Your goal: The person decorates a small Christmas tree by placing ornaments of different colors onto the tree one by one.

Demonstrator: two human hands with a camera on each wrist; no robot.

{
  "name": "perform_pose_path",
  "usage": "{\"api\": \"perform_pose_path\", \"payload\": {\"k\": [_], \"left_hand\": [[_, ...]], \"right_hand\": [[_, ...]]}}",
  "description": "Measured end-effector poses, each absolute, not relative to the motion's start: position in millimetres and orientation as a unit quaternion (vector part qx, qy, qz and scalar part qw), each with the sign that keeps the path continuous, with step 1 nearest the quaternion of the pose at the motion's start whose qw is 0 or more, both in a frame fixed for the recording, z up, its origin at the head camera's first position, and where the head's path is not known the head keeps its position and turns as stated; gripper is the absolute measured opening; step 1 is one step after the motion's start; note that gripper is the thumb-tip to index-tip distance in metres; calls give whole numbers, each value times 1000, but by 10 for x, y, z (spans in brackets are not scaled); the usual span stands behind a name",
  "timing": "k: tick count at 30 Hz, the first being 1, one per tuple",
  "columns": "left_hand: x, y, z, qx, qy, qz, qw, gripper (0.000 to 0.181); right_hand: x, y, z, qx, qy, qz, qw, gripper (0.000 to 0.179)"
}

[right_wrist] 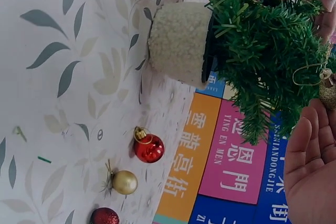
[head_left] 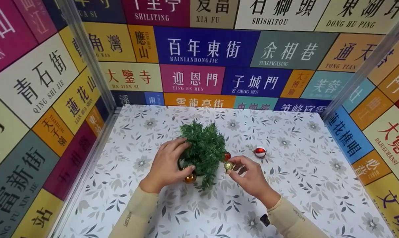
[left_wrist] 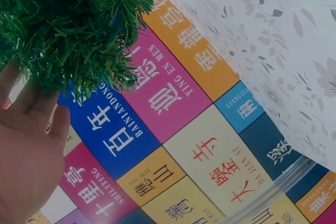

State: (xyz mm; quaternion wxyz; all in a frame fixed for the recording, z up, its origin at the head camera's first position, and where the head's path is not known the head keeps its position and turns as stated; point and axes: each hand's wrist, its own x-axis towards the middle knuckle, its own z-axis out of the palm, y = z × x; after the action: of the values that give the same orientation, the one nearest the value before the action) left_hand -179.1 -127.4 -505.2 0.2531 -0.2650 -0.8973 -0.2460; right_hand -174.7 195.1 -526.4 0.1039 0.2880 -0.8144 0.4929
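Note:
A small artificial Christmas tree (head_left: 202, 142) stands in a cream, rough-textured pot (right_wrist: 178, 43). My left hand (head_left: 169, 162) holds its left side, thumb at the front and fingertips among the branches; the left wrist view shows those fingers (left_wrist: 31, 98) partly hidden by greenery (left_wrist: 73, 30). On the right, my right hand (head_left: 250, 173) pinches a glittery gold ball ornament (head_left: 229, 165) between thumb and fingers, beside the branches. A thin string loop (right_wrist: 304, 76) shows at the ornament's top. Close by the left thumb, a shiny copper ball ornament (head_left: 190, 178) sits against the tree.
Right of the tree lie a shiny red ball (right_wrist: 149, 148), a matte gold ball (right_wrist: 125, 182) and a dark red glittery ball (right_wrist: 105, 216). A red-and-white ball (head_left: 260, 152) rests farther right. Sign-covered panels (head_left: 206, 46) enclose the floral-patterned table (head_left: 126, 132).

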Motion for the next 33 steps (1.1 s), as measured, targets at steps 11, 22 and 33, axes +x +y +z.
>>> {"api": "perform_pose_path", "payload": {"k": [11,22,33], "left_hand": [[-1737,-1170,-5032,-280,-891,-237,267,65],[-1646,-882,-4981,-338,-843,-245,338,38],[-1594,-687,-5086,-347,-845,-231,335,29]], "right_hand": [[-1620,1835,-5072,289,-804,512,90,28],[-1510,1686,-4877,290,-777,545,122,28],[-1471,1629,-4841,274,-755,589,92,26]]}}
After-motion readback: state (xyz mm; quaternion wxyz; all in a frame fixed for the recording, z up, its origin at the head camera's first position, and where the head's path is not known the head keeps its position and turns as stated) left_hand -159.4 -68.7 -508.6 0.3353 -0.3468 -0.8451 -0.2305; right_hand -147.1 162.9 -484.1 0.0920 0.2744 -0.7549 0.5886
